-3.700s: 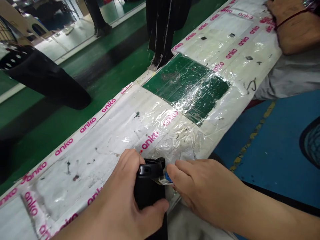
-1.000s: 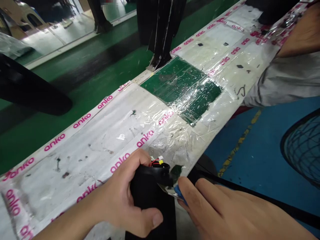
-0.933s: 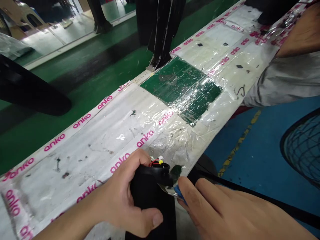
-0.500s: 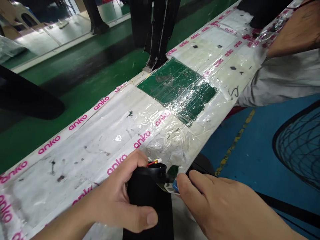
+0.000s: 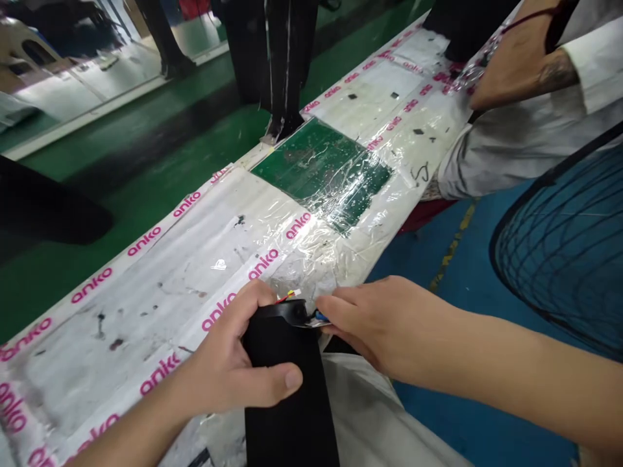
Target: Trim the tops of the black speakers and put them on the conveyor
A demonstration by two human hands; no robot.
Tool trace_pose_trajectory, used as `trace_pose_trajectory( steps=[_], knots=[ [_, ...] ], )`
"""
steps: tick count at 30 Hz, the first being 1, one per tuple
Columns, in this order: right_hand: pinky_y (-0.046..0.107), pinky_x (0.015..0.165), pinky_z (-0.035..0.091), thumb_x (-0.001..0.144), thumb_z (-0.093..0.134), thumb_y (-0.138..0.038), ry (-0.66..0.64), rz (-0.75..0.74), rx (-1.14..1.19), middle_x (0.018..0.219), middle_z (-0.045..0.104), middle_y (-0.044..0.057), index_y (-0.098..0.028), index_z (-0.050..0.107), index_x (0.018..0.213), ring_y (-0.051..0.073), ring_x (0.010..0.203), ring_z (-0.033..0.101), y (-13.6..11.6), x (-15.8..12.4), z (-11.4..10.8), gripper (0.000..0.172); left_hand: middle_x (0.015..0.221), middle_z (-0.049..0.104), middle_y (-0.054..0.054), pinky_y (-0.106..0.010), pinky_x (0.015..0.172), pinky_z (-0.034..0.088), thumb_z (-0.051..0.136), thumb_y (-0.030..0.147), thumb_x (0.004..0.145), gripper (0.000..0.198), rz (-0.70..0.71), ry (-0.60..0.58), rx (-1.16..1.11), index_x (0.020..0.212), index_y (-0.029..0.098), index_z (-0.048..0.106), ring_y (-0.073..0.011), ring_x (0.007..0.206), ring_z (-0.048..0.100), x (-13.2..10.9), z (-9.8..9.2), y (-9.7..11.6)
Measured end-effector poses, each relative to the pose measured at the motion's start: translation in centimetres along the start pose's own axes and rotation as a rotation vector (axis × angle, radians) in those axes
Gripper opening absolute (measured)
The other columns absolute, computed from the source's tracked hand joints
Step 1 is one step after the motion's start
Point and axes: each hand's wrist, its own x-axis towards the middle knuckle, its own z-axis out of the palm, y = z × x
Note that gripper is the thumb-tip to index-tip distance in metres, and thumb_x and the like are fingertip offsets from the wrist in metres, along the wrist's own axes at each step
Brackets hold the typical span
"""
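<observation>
The left hand grips a black casing from its left side, the thumb laid across the front and the fingers curled over by the rim at its top. The right hand pinches a small tool between thumb and fingers; a bit of blue shows at the fingertips, and a thin, pale edge reaches to the right side of the rim, though whether it touches there is hard to tell. The casing stands nearly upright between the two hands, its lower end running out of view. Red wiring rises at the rim beside the left fingers, with a touch of yellow and a white connector at its end. To the right of the casing spreads pale cloth, and behind it lies a long white bench, plastic-covered, scuffed, and banded with pink "anko" tape. Farther along is a green patch under shiny film. Beyond the bench's left edge runs a green surface bearing a dark tube. At upper right, a co-worker's forearm rests by the bench; below it, a dark mesh guard stands over blue flooring.
</observation>
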Motion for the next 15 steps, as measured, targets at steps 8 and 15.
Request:
trace_pose_trajectory(
  steps=[8,15],
  knots=[
    [0.029,0.057,0.049,0.105,0.052,-0.042,0.188,0.434,0.579,0.076,0.068,-0.003,-0.027,0.057,0.119,0.018,0.064,0.066,-3.0,-2.6,-1.1,0.021,0.097,0.054,-0.001,-0.027,0.065,0.048,0.083,0.041,0.083,0.047,-0.028,0.041,0.056,0.109,0.028,0.046,-0.0196,0.083,0.054,-0.6,0.3,-0.4],
    [0.030,0.071,0.049,0.065,0.095,-0.052,0.371,0.860,1.476,0.087,0.063,-0.003,-0.028,0.058,0.114,0.018,0.079,0.059,-5.9,-2.3,4.9,0.065,0.126,0.053,-0.008,-0.035,0.075,0.059,0.084,0.036,0.079,0.075,-0.002,0.283,0.368,0.139,0.037,0.039,-0.0279,0.103,0.062,-1.5,1.9,1.6]
  ],
)
